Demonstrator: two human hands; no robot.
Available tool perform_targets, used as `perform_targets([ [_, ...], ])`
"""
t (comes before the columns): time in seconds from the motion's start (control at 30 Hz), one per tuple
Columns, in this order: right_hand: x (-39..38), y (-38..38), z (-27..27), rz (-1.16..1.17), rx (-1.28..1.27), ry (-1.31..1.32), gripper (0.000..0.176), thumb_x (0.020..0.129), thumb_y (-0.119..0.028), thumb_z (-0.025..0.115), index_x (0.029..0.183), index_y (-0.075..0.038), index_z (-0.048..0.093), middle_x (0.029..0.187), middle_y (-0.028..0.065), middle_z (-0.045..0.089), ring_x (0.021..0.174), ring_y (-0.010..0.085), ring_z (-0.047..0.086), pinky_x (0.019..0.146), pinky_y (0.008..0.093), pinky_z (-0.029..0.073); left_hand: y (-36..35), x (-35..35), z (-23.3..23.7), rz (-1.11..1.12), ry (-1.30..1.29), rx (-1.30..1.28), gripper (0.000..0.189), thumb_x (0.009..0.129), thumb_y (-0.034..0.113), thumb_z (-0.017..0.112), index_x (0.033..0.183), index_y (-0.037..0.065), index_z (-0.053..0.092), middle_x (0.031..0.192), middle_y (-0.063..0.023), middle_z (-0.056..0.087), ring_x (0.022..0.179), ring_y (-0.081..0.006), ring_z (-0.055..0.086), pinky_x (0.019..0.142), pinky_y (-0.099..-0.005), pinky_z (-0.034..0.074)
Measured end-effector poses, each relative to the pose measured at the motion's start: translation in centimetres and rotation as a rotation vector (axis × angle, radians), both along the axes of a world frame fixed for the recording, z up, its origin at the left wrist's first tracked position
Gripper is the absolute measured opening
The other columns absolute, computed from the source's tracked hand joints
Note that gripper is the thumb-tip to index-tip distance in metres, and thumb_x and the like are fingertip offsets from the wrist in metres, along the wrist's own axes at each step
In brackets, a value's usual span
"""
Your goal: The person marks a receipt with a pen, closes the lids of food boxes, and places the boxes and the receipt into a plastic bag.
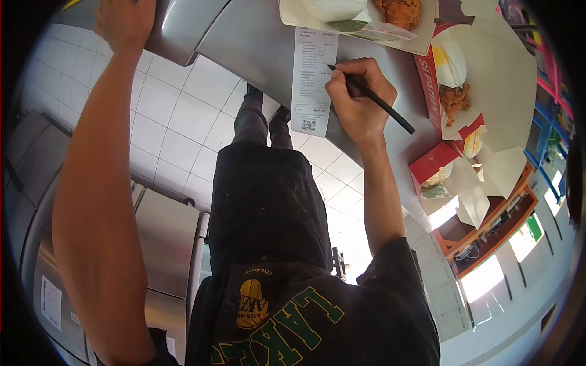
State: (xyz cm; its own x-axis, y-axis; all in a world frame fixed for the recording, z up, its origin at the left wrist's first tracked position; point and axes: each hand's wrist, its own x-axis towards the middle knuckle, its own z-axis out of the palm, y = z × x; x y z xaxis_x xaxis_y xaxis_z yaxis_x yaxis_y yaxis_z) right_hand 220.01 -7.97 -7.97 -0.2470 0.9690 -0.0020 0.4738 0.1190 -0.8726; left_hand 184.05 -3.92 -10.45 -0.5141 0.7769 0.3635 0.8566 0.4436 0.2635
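My right hand (pixel 363 100) is closed around a black pen (pixel 387 108). The pen's tip is at a long printed receipt (pixel 312 100), which bears handwritten marks near its top and a QR code at its bottom. The receipt lies on the steel counter (pixel 253 46), its lower end over the edge. Just above it sits an open food box (pixel 360 27) with rice and a piece of fried chicken (pixel 400 12). At the top left my left hand (pixel 125 24) is at the counter, its fingers mostly cut off by the frame.
Right of my writing hand stands a red-and-white open box (pixel 428 91) with rice, egg and fried chicken. Smaller red-and-white boxes (pixel 432 165) hold food nearer me. A steel appliance (pixel 162 244) stands at lower left on the white tiled floor (pixel 174 116).
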Motion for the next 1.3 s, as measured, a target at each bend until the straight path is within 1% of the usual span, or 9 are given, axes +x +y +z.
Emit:
perform_targets([
  [0.17,0.3,-0.2,-0.4,0.038,0.021,0.027,0.012,0.079,-0.004,0.071,0.084,0.0,0.061,0.067,0.0071,0.064,0.058,0.0109,0.06,0.056,0.0252,0.049,0.0,0.4,0.3,0.031,-0.026,-0.034,0.034,0.094,0.03,0.06,0.119,0.008,0.061,0.122,-0.0152,0.06,0.117,-0.0355,0.053,0.103,-0.0465,0.038],
  [0.37,-0.6,-0.9,0.3,-0.146,-0.18,0.154,0.013,0.079,-0.004,0.072,0.085,-0.001,0.061,0.067,0.0058,0.062,0.058,0.0105,0.058,0.057,0.025,0.048,0.0,0.3,-0.1,0.034,0.002,-0.017,0.034,0.094,0.03,0.059,0.12,0.008,0.06,0.123,-0.0148,0.06,0.117,-0.0358,0.053,0.103,-0.0479,0.038],
  [0.57,-1.4,-0.9,0.0,0.121,0.142,0.017,0.012,0.078,-0.001,0.074,0.085,-0.001,0.065,0.076,0.0105,0.066,0.063,0.0191,0.065,0.059,0.0297,0.053,-0.1,0.2,-0.1,0.015,-0.004,-0.01,0.034,0.093,0.031,0.06,0.118,0.007,0.06,0.121,-0.0146,0.06,0.116,-0.0367,0.053,0.102,-0.0482,0.038],
  [0.6,-1.5,-1.0,-0.1,0.037,0.021,0.047,0.013,0.076,-0.001,0.075,0.085,-0.003,0.065,0.078,0.0106,0.067,0.066,0.0211,0.066,0.061,0.0311,0.053,-0.1,-0.2,-0.6,0.011,-0.004,-0.007,0.034,0.093,0.031,0.06,0.118,0.007,0.06,0.121,-0.0146,0.06,0.116,-0.0367,0.053,0.102,-0.0482,0.038],
  [0.67,-2.0,-0.9,-0.6,-0.01,0.028,0.093,0.014,0.076,0.0,0.075,0.085,-0.003,0.065,0.078,0.0105,0.066,0.066,0.0224,0.067,0.061,0.0315,0.054,-0.3,-2.4,-2.3,-0.01,0.307,-0.022,0.044,0.092,0.048,0.061,0.121,0.016,0.067,0.123,-0.0138,0.066,0.115,-0.0348,0.06,0.102,-0.0448,0.043],
  [0.8,-1.8,-0.5,-0.3,-0.065,0.11,0.116,0.016,0.073,0.0,0.075,0.084,-0.005,0.064,0.076,0.0107,0.063,0.066,0.0257,0.065,0.062,0.0327,0.052,-0.3,-3.6,-2.8,-0.081,0.152,-0.006,0.046,0.095,0.048,0.059,0.126,0.014,0.066,0.127,-0.0155,0.064,0.119,-0.0369,0.059,0.103,-0.047,0.044],
  [0.93,-1.2,-0.6,-0.7,0.024,0.291,0.149,0.017,0.072,0.002,0.07,0.086,-0.005,0.062,0.077,0.0097,0.063,0.063,0.0273,0.062,0.056,0.0349,0.051,-0.4,-3.2,-2.9,-0.019,0.103,-0.095,0.048,0.097,0.05,0.052,0.133,0.02,0.059,0.137,-0.0113,0.057,0.129,-0.035,0.049,0.108,-0.0521,0.036],
  [1.03,-1.8,-0.2,0.4,-0.011,0.324,0.109,0.021,0.075,0.003,0.068,0.094,-0.005,0.065,0.083,0.0122,0.066,0.064,0.0288,0.064,0.057,0.0348,0.052,-0.2,-2.8,-2.5,-0.008,0.09,-0.078,0.046,0.098,0.048,0.052,0.131,0.018,0.06,0.135,-0.0111,0.057,0.127,-0.0348,0.05,0.107,-0.0513,0.036],
  [1.3,-1.7,-0.5,0.3,-0.039,0.359,0.059,0.02,0.075,0.002,0.067,0.094,-0.007,0.067,0.085,0.0085,0.068,0.063,0.027,0.064,0.056,0.0353,0.054,0.1,-1.9,-1.2,-0.037,0.102,-0.076,0.043,0.098,0.045,0.053,0.125,0.013,0.063,0.129,-0.0141,0.061,0.12,-0.037,0.055,0.102,-0.0478,0.042],
])
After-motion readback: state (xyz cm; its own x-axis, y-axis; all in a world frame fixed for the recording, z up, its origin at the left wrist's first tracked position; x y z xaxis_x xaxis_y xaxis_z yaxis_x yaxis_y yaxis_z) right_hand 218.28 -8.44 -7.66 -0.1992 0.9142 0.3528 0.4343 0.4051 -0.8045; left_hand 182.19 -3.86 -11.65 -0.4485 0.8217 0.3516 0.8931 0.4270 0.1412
